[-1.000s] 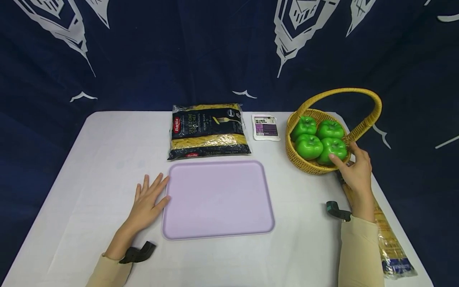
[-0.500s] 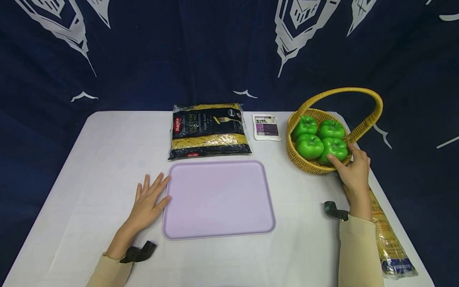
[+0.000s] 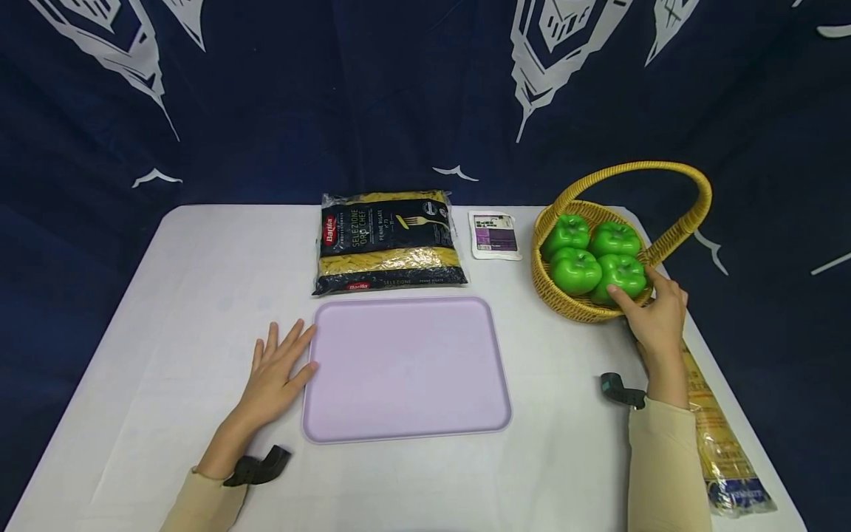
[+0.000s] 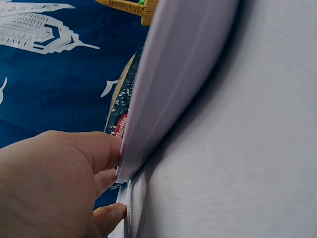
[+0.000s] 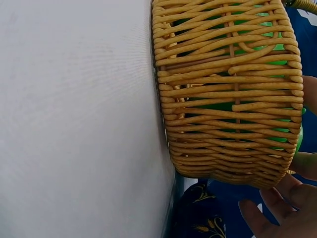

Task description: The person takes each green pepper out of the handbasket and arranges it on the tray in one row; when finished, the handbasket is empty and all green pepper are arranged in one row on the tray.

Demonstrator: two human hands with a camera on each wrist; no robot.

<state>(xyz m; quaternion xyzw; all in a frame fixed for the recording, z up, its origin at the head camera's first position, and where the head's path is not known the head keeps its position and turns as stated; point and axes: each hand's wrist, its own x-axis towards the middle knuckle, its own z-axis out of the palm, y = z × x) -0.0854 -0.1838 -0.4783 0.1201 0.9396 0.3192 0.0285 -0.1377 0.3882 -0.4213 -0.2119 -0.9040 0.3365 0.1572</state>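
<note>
In the head view my left hand [image 3: 271,380] lies with spread fingers at the left edge of the lilac tray [image 3: 405,369]. Its fingertips touch the tray's rim in the left wrist view. My right hand [image 3: 657,325] is at the front right of a wicker basket [image 3: 578,309] with a tall hoop handle. The basket holds several green bell peppers [image 3: 575,271]. Thumb and index finger pinch the nearest right pepper [image 3: 621,275] at the rim. In the right wrist view the other fingers [image 5: 272,203] lie outside the woven wall, which hides most of the peppers.
A black and yellow bag of penne [image 3: 388,244] lies behind the tray. Beside it is a small white pack with a purple label [image 3: 495,236]. A long yellow pasta bag [image 3: 725,451] lies under the right forearm, along the table's right edge. A dark blue cloth [image 3: 346,103] hangs behind.
My right hand has shifted slightly left and its thumb sits a little lower on the pepper. The left hand, tray and basket stay in place.
</note>
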